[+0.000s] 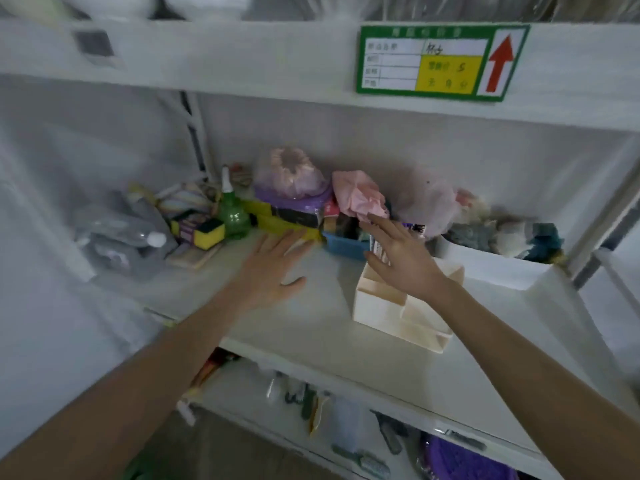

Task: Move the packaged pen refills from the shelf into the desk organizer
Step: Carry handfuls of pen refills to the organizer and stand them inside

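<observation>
L hand (273, 268) is held flat w/ fingers spread wide over the white shelf (311, 327), nothing gripped. R hand (403, 259) is raised above the cream desk organizer (388, 306), fingers straight; a packaged pen refill pack (379, 249) is seen behind its palm, but whether it's held can't be told. A blue tray (341, 247) sits just beyond.

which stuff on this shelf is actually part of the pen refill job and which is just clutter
Part of the job:
- packaged pen refills, under the right hand
- cream desk organizer
- white shelf

Just lying about:
- green bottle
- yellow sponge
- blue basket
- pink bag
- green shelf label
- left hand, open over the shelf
</observation>
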